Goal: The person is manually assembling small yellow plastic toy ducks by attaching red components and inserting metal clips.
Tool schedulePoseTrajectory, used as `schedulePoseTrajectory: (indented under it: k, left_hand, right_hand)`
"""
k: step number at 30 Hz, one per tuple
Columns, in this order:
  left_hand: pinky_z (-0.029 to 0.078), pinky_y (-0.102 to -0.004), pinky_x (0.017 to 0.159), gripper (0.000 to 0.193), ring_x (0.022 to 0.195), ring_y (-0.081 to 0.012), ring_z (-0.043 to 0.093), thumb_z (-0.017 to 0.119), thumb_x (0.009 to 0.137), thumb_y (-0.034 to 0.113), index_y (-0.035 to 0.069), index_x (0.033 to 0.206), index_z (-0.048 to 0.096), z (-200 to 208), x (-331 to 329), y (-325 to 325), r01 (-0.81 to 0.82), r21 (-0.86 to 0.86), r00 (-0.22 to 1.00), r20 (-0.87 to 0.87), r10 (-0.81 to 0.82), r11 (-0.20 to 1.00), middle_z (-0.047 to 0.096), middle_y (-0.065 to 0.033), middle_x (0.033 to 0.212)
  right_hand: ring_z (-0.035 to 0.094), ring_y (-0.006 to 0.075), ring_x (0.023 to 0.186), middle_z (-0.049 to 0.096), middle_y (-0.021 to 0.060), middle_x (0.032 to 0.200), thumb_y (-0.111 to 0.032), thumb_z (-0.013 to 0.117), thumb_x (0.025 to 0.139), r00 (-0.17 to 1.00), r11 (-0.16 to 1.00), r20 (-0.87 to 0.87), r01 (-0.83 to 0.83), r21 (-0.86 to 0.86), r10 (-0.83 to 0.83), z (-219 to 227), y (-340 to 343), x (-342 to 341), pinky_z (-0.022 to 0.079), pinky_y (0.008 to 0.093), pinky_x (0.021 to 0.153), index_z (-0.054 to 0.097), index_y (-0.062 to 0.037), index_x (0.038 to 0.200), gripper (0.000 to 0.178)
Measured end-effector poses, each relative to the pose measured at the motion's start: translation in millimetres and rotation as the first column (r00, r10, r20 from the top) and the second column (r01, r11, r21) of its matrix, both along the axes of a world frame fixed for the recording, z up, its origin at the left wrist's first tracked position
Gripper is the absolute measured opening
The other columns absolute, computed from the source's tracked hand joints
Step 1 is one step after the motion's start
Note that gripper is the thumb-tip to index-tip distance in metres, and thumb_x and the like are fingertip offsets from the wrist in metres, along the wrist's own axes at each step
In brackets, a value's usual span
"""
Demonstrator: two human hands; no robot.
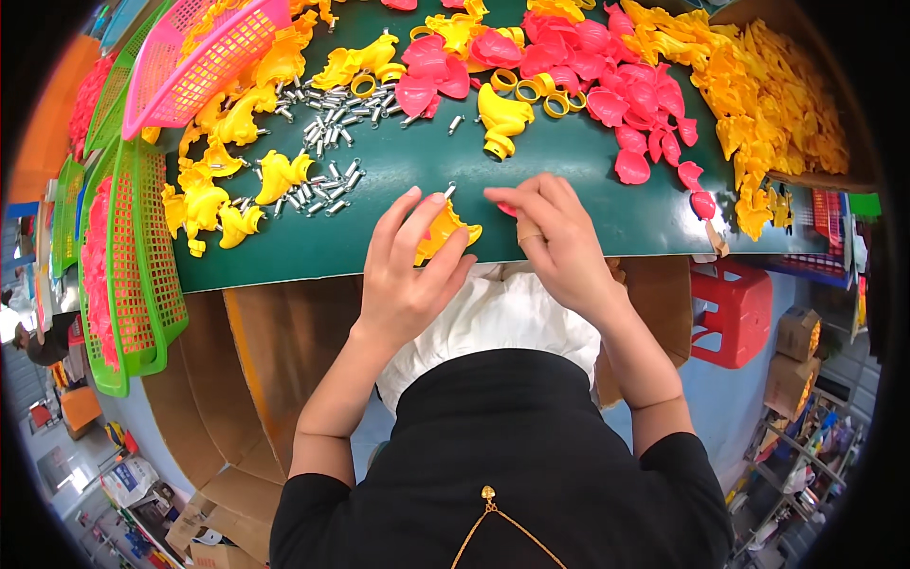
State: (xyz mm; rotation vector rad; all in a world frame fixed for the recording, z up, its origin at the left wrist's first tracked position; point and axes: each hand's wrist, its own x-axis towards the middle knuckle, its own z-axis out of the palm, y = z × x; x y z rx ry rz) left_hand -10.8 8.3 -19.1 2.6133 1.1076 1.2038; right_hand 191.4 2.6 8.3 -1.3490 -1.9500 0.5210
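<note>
At the near edge of the green table (398, 175), my left hand (403, 275) is closed on a yellow curved plastic shell (442, 230). A small silver spring-like part (450, 191) shows at the shell's upper edge; whether it is fixed to it I cannot tell. Just to the right, my right hand (564, 242) pinches a small pink plastic piece (506, 208), mostly hidden by the fingers. A tan band wraps one finger of that hand. The two hands are apart. Beyond them lies a yellow beaked plastic shape (502, 119) with a round base.
Silver spring-like parts (327, 119) lie in a heap at left, among yellow shells (282, 175). Pink shells (640, 100) and yellow rings (555, 104) are spread at the back. A yellow pile (787, 95) fills the right. Green baskets (156, 247) stand left, a red stool (739, 313) right.
</note>
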Motion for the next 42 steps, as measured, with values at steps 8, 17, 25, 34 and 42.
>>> schedulePoseTrajectory:
  k: [8,17,25,34,42]
  left_hand:
    - [0.051,-0.0429,0.089,0.025,0.115,-0.036,0.052,0.078,0.065,0.008,0.005,0.086,0.066,5,-4,7,0.003,-0.016,0.996,-0.091,-0.004,1.0,0.052,-0.0132,0.124]
    - [0.05,-0.0414,0.088,0.024,0.109,-0.035,0.057,0.078,0.064,0.002,0.005,0.085,0.068,1,1,8,0.014,-0.072,1.0,-0.023,-0.016,0.997,0.054,-0.0133,0.12]
    - [0.051,-0.0411,0.087,0.025,0.108,-0.0354,0.058,0.078,0.061,-0.002,0.004,0.084,0.069,-1,2,9,0.023,-0.058,1.0,0.011,-0.023,0.998,0.054,-0.0137,0.12]
    - [0.05,-0.0414,0.091,0.024,0.112,-0.0352,0.055,0.077,0.065,0.002,0.003,0.087,0.068,-3,2,9,0.044,-0.054,0.999,0.008,-0.043,0.998,0.054,-0.0137,0.12]
    - [0.05,-0.0412,0.091,0.024,0.112,-0.035,0.055,0.078,0.066,0.003,0.002,0.087,0.067,-4,0,9,0.036,-0.053,0.999,0.01,-0.036,0.998,0.054,-0.0136,0.12]
  right_hand:
    - [0.066,0.0228,0.087,0.07,0.0076,0.09,0.005,0.068,0.075,0.962,0.996,-0.264,0.081,0.026,-0.071,-11,-1,10,0.053,0.0337,0.08,0.069,-0.0021,0.089,0.015]
    - [0.062,0.0212,0.088,0.071,0.0039,0.082,-0.003,0.074,0.072,0.931,0.991,-0.338,0.125,-0.057,-0.137,-14,2,-24,0.05,0.0311,0.077,0.073,-0.0046,0.084,0.013]
    - [0.056,0.0267,0.088,0.068,0.0022,0.082,-0.003,0.073,0.069,0.989,0.951,-0.012,0.146,0.274,-0.148,-21,5,-38,0.048,0.0344,0.075,0.07,-0.0058,0.082,0.013]
    - [0.056,0.0251,0.081,0.063,0.0036,0.077,-0.002,0.073,0.069,0.979,0.964,-0.117,0.186,0.191,-0.166,-22,4,-34,0.048,0.0336,0.068,0.067,-0.0056,0.076,0.01]
    - [0.055,0.025,0.078,0.063,0.0037,0.075,0.0,0.074,0.068,0.984,0.962,-0.103,0.167,0.215,-0.148,-26,7,-37,0.047,0.0326,0.066,0.067,-0.0047,0.077,0.012]
